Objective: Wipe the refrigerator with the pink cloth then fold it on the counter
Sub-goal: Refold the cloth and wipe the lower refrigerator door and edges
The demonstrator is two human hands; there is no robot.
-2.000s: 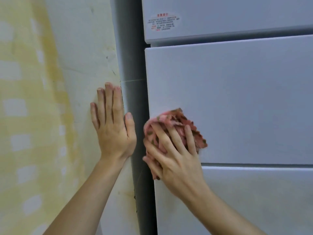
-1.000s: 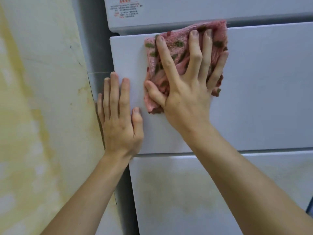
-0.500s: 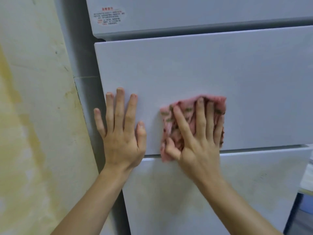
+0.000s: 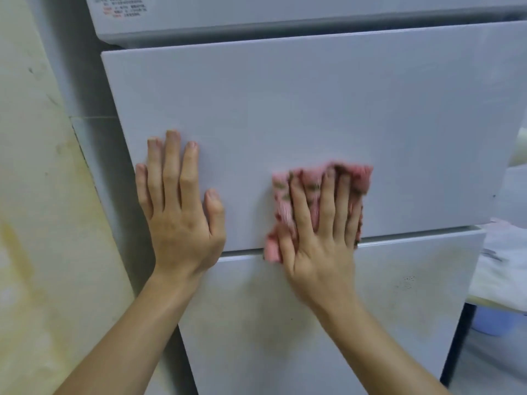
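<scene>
Yellow-stained cream wall (image 4: 42,252) fills nine o'clock beside a pale grey refrigerator (image 4: 313,104). On its middle drawer front, the left hand (image 4: 182,223) lies flat with its fingers straight. At its three o'clock, the right hand (image 4: 316,246) presses a crumpled pink patterned cloth (image 4: 285,201) against the drawer's lower edge with straight fingers. A printed sticker (image 4: 122,7) sits at eleven o'clock.

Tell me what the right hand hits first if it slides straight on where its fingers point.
Nothing close: right hand and pink cloth face bare middle door panel, so probably the gap below the upper door comes first.
</scene>
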